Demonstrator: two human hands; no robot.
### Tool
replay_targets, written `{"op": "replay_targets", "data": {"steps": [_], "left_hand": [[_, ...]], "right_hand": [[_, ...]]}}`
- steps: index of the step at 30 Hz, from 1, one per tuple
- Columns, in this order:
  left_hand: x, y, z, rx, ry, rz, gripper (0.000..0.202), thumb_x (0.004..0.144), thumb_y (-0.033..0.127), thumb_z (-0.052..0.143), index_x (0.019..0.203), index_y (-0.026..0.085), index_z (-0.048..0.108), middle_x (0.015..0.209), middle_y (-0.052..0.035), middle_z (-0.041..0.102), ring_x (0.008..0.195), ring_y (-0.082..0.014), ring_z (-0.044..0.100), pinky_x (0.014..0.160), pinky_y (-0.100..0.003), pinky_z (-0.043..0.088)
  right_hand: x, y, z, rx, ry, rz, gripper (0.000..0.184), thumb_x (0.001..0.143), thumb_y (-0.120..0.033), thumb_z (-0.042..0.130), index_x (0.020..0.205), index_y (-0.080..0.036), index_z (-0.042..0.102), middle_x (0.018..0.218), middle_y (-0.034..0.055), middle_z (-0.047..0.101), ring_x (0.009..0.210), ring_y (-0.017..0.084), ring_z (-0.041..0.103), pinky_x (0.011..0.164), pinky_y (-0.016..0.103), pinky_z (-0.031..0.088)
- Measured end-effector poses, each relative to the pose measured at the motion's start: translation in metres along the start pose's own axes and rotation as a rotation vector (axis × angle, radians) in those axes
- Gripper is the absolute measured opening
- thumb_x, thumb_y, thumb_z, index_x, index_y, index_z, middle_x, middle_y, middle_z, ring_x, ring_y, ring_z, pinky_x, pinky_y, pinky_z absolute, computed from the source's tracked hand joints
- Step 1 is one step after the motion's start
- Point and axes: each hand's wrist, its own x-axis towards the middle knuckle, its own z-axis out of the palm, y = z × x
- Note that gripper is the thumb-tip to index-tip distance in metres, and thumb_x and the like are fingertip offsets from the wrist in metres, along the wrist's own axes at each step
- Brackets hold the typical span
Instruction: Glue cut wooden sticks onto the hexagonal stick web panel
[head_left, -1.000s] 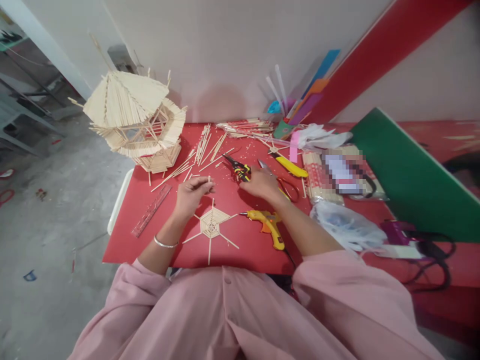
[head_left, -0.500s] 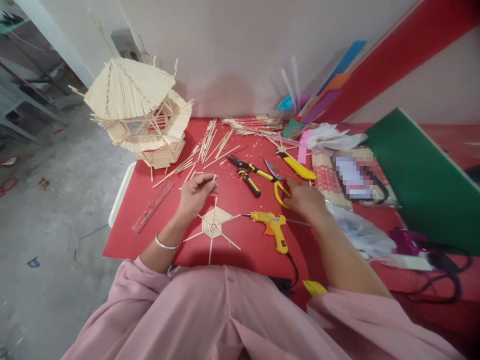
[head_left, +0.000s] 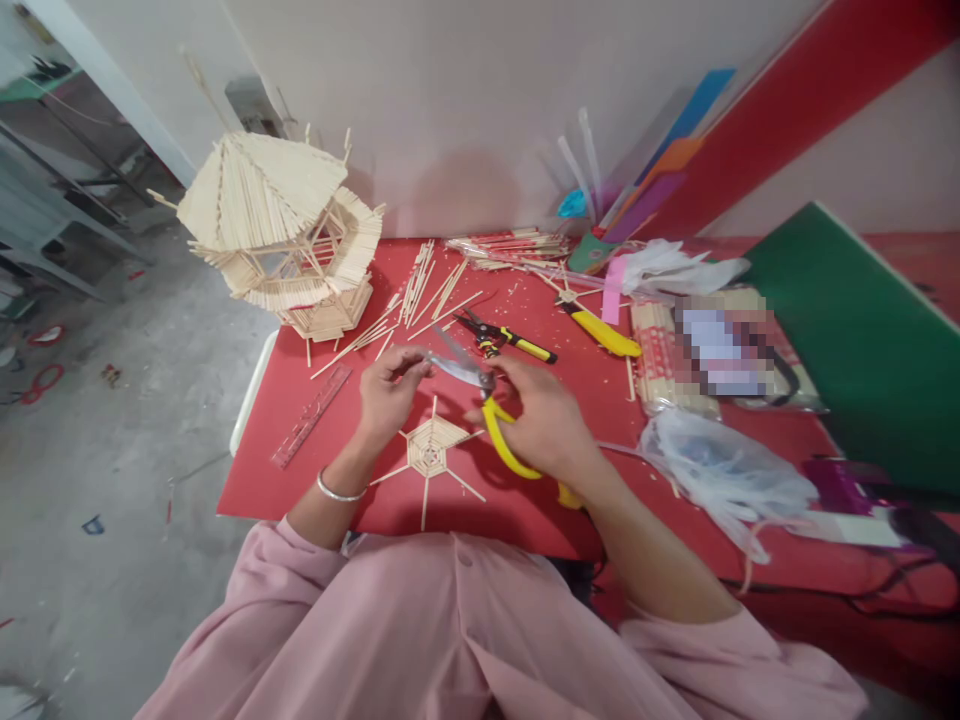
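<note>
My right hand [head_left: 544, 405] grips scissors with yellow handles [head_left: 499, 435]; their metal blades are spread apart and point left. At the blade tips, my left hand [head_left: 394, 390] is closed in a pinch. A short piece of thin wooden stick showed between its fingertips a moment ago; now it is barely visible. Below the hands lies a web-shaped piece of wooden sticks [head_left: 431, 447], with spokes radiating from a partly filled centre. My right hand hides most of the yellow glue gun [head_left: 570, 495]. Just beyond the scissors lie pliers [head_left: 529, 346] with black and yellow handles.
A stick-built pagoda model [head_left: 285, 235] stands at the back left. Loose sticks [head_left: 416, 285], a clear ruler [head_left: 311, 415] and a yellow-handled cutter [head_left: 604, 330] lie on the red table [head_left: 259, 490]. At right are packed sticks [head_left: 652, 350], a plastic bag [head_left: 720, 475] and a green board [head_left: 862, 350].
My right hand has picked up the scissors from the right and brought them left to my left hand's fingertips, blades opened. My left hand stays nearly in place.
</note>
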Motion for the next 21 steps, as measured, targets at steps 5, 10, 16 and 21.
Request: {"op": "replay_targets", "data": {"steps": [5, 10, 16, 21], "left_hand": [[0.000, 0.002, -0.007, 0.065, 0.024, 0.083, 0.014, 0.075, 0.011, 0.067, 0.082, 0.019, 0.076, 0.082, -0.0018, 0.077, 0.073, -0.0142, 0.071, 0.071, -0.027, 0.059], [0.001, -0.003, -0.016, 0.076, 0.026, 0.153, 0.014, 0.076, 0.013, 0.065, 0.077, 0.021, 0.077, 0.077, -0.0003, 0.077, 0.072, -0.0138, 0.071, 0.070, -0.025, 0.059], [0.005, -0.014, -0.024, 0.061, 0.038, 0.192, 0.021, 0.077, 0.008, 0.062, 0.077, 0.021, 0.078, 0.081, -0.0001, 0.077, 0.075, -0.0139, 0.071, 0.072, -0.026, 0.058], [0.005, -0.017, -0.031, 0.120, 0.062, 0.162, 0.025, 0.076, 0.005, 0.060, 0.074, 0.022, 0.078, 0.077, 0.0000, 0.075, 0.074, -0.0142, 0.068, 0.072, -0.026, 0.054]], "right_hand": [[0.008, -0.026, 0.016, -0.184, -0.058, -0.007, 0.067, 0.090, -0.062, 0.061, 0.147, -0.028, 0.057, 0.119, 0.0136, 0.069, 0.100, 0.032, 0.066, 0.078, 0.037, 0.048], [0.015, -0.032, 0.021, -0.274, -0.096, 0.004, 0.065, 0.093, -0.062, 0.056, 0.150, -0.031, 0.054, 0.124, 0.0110, 0.070, 0.104, 0.030, 0.068, 0.081, 0.037, 0.050], [0.025, -0.040, 0.027, -0.274, -0.139, 0.009, 0.063, 0.093, -0.062, 0.057, 0.147, -0.029, 0.057, 0.118, 0.0095, 0.073, 0.103, 0.028, 0.070, 0.084, 0.037, 0.051], [0.031, -0.041, 0.033, -0.290, -0.138, -0.034, 0.061, 0.092, -0.061, 0.060, 0.143, -0.028, 0.062, 0.120, 0.0101, 0.075, 0.102, 0.027, 0.071, 0.082, 0.036, 0.052]]}}
